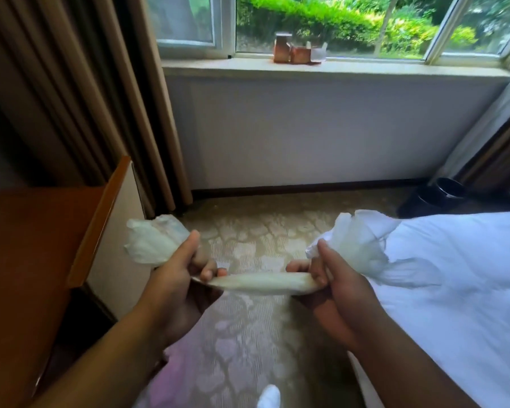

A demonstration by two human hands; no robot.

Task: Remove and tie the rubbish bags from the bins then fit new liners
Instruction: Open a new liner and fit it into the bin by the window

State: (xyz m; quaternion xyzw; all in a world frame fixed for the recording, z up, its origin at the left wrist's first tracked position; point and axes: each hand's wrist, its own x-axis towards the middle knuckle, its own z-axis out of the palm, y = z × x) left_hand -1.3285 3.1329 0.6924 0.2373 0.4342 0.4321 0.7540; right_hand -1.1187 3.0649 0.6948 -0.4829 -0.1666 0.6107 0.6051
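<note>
**Narrow floor lane between cabinet and bed**

An open strip of carpeted floor [262, 231] is left down the middle, as far as the wall [306, 128] under the window. It is hemmed in on the left by a wooden cabinet [42, 245] and a curtain [86, 98], and on the right by the bed [454, 290]. The black bin [433, 197] is tucked into the far right corner, beyond the bed. The lane is spanned by the liner [262, 284] stretched between the left hand [183, 287] and the right hand [333, 293].
</note>
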